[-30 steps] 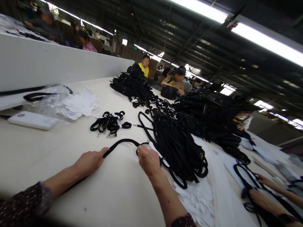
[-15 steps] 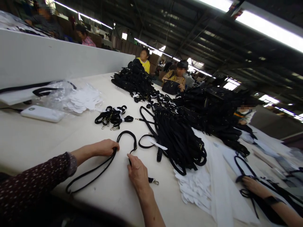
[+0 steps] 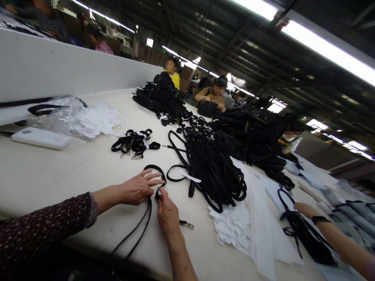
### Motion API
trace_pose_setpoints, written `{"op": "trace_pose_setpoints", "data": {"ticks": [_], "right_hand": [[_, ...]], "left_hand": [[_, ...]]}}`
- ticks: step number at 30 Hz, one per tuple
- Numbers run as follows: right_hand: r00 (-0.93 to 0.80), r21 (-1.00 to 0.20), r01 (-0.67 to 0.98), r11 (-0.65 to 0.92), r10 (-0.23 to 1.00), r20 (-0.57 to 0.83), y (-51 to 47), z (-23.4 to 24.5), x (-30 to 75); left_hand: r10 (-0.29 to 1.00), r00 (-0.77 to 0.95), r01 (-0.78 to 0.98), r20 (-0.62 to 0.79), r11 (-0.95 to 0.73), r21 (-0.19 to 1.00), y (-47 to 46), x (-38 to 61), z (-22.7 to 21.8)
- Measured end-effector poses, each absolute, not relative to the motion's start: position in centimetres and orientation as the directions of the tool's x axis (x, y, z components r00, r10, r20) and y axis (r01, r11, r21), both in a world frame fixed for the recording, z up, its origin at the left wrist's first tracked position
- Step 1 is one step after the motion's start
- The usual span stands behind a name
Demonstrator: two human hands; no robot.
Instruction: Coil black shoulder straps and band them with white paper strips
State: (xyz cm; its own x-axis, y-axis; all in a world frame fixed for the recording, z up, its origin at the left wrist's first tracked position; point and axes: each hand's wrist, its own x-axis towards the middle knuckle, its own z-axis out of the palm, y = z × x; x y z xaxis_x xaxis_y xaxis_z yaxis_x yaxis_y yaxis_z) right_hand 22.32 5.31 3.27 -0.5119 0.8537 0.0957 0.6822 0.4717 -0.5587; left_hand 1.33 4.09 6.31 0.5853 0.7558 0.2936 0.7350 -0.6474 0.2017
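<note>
A long black strap (image 3: 140, 226) lies on the white table in front of me, with a curved loop at its far end and a metal fitting beside my fingertips. My left hand (image 3: 137, 189) is over it, thumb side closed on the doubled strap, several fingers stretched towards the fitting. Just to the right, my right hand (image 3: 168, 212) pinches another part of the black strap. A short end with a metal snap hook (image 3: 190, 225) sticks out past this hand. The parts of the strap under both hands are hidden.
A large bundle of black straps (image 3: 212, 168) lies ahead, with white cut pieces (image 3: 231, 226) beside it. Smaller coiled straps (image 3: 133, 142) sit ahead left, near a white power bank (image 3: 41, 138). A co-worker's hand (image 3: 304, 209) touches a black bag at right.
My left hand has moved right, towards my right hand, and its fingers have stretched out. The strap's near loop has shifted right and towards the table's edge. My right hand stays about where it was.
</note>
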Motion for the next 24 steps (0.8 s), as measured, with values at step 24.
{"op": "trace_pose_setpoints", "data": {"ticks": [24], "right_hand": [[-0.527, -0.608, 0.637, 0.474, 0.843, 0.105, 4.8, 3.7, 27.8]], "left_hand": [[0.927, 0.263, 0.911, 0.266, -0.329, 0.247, -0.3, -3.0, 3.3]]}}
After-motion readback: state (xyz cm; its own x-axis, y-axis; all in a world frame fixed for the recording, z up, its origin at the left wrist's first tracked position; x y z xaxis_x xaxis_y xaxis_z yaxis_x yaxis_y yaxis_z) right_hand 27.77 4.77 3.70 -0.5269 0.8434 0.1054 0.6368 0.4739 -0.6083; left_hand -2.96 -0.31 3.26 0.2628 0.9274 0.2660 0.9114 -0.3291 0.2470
